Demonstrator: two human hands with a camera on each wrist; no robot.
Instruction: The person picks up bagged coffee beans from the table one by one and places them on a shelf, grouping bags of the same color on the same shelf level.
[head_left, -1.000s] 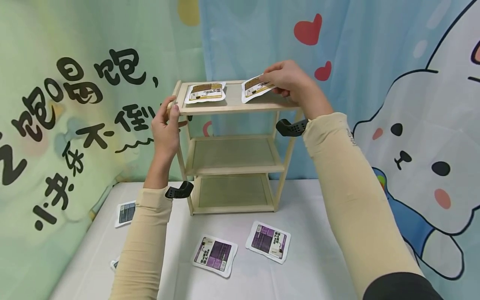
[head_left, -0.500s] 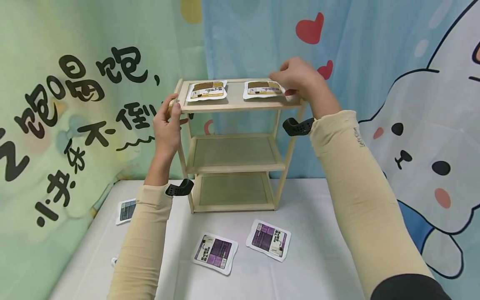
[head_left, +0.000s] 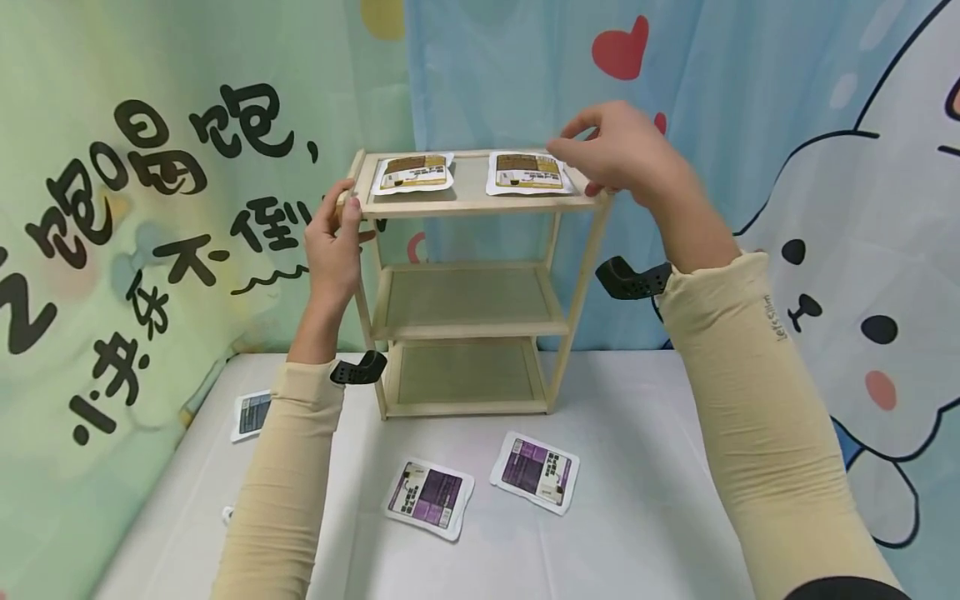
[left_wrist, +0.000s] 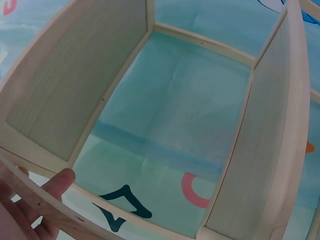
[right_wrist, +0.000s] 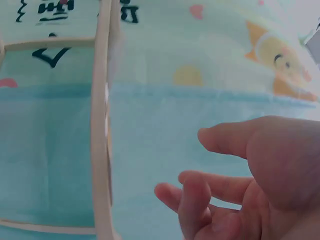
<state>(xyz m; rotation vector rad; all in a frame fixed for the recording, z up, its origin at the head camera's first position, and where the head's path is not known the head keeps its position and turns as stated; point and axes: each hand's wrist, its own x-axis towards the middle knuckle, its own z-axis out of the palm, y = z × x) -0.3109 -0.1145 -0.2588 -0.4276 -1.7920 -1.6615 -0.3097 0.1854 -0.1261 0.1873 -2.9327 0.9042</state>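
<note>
A three-tier wooden shelf rack (head_left: 471, 300) stands on the white table. My left hand (head_left: 333, 254) holds its top tier at the left corner, thumb in front; in the left wrist view the fingers (left_wrist: 61, 182) reach round the wooden frame. Two white-edged pouches with brown and yellow labels, a left pouch (head_left: 414, 174) and a right pouch (head_left: 528, 173), lie on the top tier with a gap between them. Just above the tier's right end is my right hand (head_left: 626, 154), loosely bent and holding nothing. The right wrist view shows its fingers apart from the rack's edge (right_wrist: 101, 125).
Two purple-labelled pouches, one (head_left: 430, 498) left and one (head_left: 536, 472) right, lie on the table (head_left: 622, 517) before the rack. A dark-labelled pouch (head_left: 251, 415) is partly hidden by the left sleeve. A printed curtain (head_left: 487, 75) hangs behind.
My right hand has lowered the right pouch onto the top tier, let it go and drawn back to the right. The left hand keeps its hold on the corner.
</note>
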